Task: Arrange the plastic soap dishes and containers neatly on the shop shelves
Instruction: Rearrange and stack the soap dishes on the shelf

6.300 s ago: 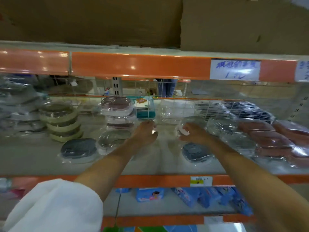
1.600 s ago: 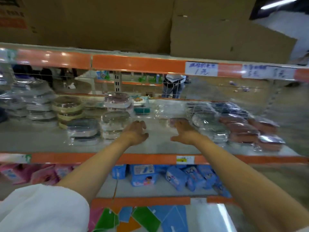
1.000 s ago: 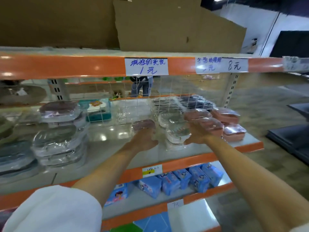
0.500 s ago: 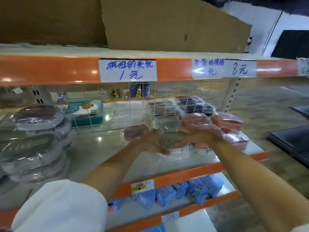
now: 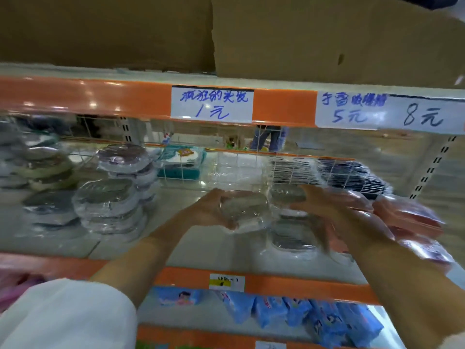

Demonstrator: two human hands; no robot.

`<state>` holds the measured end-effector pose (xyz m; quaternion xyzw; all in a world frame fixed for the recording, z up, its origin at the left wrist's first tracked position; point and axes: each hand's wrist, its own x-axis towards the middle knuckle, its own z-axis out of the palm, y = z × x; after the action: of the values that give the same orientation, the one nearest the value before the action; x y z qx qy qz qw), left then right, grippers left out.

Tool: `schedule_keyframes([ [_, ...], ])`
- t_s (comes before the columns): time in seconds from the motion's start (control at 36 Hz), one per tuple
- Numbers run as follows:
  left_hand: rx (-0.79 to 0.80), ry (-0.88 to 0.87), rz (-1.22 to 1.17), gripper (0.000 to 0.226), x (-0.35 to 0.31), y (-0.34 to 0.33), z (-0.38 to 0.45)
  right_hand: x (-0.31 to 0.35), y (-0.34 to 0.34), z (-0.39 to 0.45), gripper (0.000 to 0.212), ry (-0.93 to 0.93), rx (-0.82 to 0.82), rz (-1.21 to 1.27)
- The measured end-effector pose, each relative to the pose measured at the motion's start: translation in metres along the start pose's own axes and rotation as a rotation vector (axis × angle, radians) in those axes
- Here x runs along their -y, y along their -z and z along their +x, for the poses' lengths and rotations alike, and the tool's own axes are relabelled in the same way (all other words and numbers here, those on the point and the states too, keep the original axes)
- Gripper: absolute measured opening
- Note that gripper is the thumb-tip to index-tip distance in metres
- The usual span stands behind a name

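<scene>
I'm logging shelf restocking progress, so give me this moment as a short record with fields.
left hand: grips a clear-wrapped grey oval plastic soap dish, lifted off the shelf
right hand: rests on the stack of wrapped grey dishes; grip blurred
right of stack: wrapped pink dishes
left side: stacked wrapped grey dishes
shelf below: blue packets

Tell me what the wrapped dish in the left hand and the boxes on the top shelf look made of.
Wrapped dish: likely hard plastic, under glossy clear film that shows glare and crinkles; blurred, so uncertain. Left hand grips it. Boxes: matte brown cardboard, with visible flap edges.
</scene>
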<state>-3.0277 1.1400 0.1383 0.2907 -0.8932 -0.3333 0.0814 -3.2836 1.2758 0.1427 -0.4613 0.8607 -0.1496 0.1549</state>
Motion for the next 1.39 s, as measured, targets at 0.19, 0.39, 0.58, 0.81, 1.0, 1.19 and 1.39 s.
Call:
schedule_keyframes([
  [0.19,-0.211,0.21,-0.015,0.059,0.028,0.008,-0.026,0.008,-0.006,0.016,0.098,0.075,0.02,-0.335],
  [0.39,-0.26,0.272,0.058,0.069,0.037,0.016,-0.04,0.02,-0.009,0.027,0.105,-0.019,0.024,-0.417],
  [0.58,-0.253,0.285,0.09,0.069,0.054,0.024,-0.041,0.026,-0.012,0.022,0.108,-0.047,0.021,-0.341],
  [0.81,-0.191,0.317,0.251,0.08,0.074,0.04,-0.031,0.059,-0.01,0.022,0.088,0.023,-0.118,-0.149],
  [1.0,-0.1,0.319,0.46,0.094,0.094,0.049,-0.012,0.098,-0.023,0.023,0.087,0.061,-0.093,-0.088],
  [1.19,-0.046,0.26,0.587,0.084,0.106,0.047,0.013,0.131,-0.043,0.019,0.08,0.086,-0.093,-0.079],
  [1.39,-0.001,0.181,0.596,0.048,0.121,0.042,0.021,0.157,-0.058,0.02,0.077,0.107,-0.119,-0.011],
])
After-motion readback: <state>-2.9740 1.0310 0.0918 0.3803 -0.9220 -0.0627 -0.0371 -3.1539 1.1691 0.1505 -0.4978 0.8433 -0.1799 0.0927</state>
